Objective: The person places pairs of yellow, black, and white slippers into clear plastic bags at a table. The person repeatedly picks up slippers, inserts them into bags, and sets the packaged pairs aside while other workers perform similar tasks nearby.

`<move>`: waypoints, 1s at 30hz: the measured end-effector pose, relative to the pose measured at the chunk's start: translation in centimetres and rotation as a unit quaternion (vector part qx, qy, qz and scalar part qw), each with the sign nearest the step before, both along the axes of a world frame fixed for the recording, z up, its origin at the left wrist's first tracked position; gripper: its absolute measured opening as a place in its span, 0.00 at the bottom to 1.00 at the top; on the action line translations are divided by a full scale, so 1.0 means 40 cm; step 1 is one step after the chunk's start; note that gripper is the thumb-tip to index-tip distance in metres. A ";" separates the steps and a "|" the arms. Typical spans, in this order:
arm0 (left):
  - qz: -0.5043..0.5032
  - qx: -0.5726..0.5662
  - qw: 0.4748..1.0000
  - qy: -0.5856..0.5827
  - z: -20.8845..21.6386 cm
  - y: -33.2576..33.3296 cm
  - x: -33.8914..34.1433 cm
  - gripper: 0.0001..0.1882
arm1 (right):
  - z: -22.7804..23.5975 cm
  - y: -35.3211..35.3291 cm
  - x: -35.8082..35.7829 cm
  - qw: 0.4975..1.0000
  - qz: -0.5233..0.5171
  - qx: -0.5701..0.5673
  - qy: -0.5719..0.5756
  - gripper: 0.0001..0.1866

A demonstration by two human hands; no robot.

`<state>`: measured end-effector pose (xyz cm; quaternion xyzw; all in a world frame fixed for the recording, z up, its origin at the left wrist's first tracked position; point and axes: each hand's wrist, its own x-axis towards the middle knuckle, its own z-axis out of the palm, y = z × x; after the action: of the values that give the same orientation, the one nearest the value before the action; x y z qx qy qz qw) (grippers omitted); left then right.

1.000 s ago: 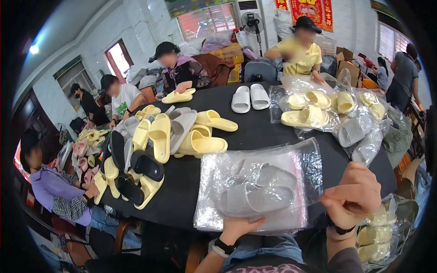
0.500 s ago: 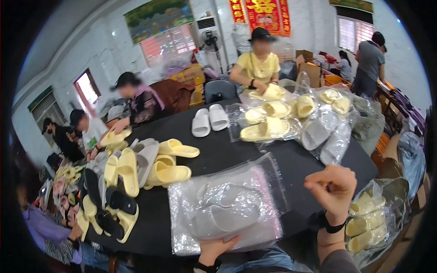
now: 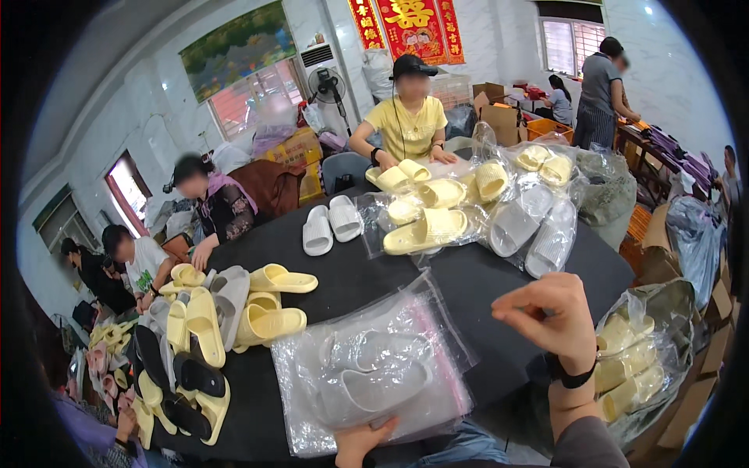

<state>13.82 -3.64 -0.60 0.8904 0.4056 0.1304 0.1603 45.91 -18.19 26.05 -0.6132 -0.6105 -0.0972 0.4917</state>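
Note:
Close to me at the table's near edge lies a clear plastic bag (image 3: 300, 417) with a pair of grey slippers (image 3: 382, 392) inside, atop what looks like a stack of flat bags. My left hand (image 3: 363, 441) grips its near edge, thumb on top and the other fingers hidden underneath. Raised over the table to the right of the bag is my right hand (image 3: 558, 320), closed in a pinch with thumb and fingertips together; nothing shows in it. A black band circles the right wrist.
Loose yellow, grey and black slippers (image 3: 207, 327) are heaped at the left. Unbagged grey slippers (image 3: 317, 230) stand farther back. Bagged yellow slippers (image 3: 427, 230) and grey ones cover the far right. A sack (image 3: 671, 312) of bagged slippers stands at my right. Several people work around the table (image 3: 257, 421).
The view has shifted, so the table's contents appear farther left. A person at the far left has let go of a yellow slipper. My left hand stays on the bag; my right remains raised and pinched.

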 end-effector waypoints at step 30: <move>0.018 0.036 0.998 0.054 0.022 -0.023 -0.015 0.36 | -0.395 0.143 -0.096 0.862 0.280 -0.195 0.375 0.33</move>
<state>13.21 -4.56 0.27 0.8937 0.4249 0.0998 0.1041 42.06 -12.48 10.25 -0.4898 -0.5329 0.4027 0.5603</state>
